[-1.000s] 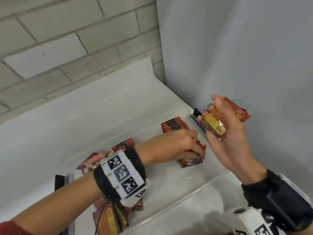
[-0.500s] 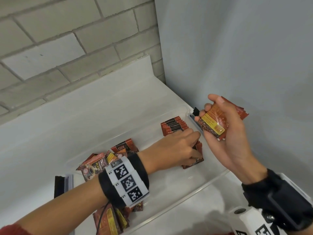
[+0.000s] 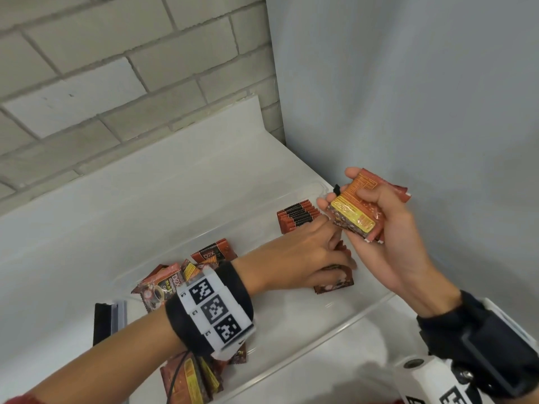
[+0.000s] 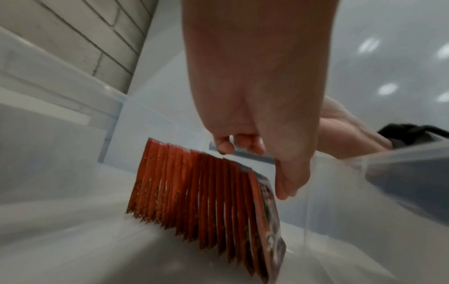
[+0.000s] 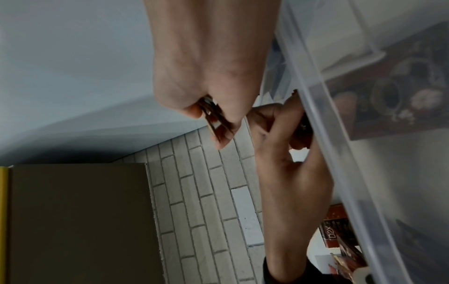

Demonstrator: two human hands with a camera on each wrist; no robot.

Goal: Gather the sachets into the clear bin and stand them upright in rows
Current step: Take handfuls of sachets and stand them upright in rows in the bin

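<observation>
Row-building step in hand. Upright sachet row (image 4: pixel 204 184) at the clear bin (image 3: pixel 376 306) far end is steadied by the left hand (image 3: pixel 300 258), fingers loosely extended. A small sachet stack (image 3: pixel 357 215) is clamped in the right hand (image 3: pixel 388 228), above that end. Next: stack lowered onto row's end, kept upright. Loose sachets (image 3: pixel 175 281) remain at bin's opposite end.

Head view looks down; both wrist views look up, close, sharing the clear bin (image 3: pixel 376 304).

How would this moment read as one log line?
left hand: steadying upright row | right hand: gripping sachet stack | clear bin: loose sachets remain
</observation>
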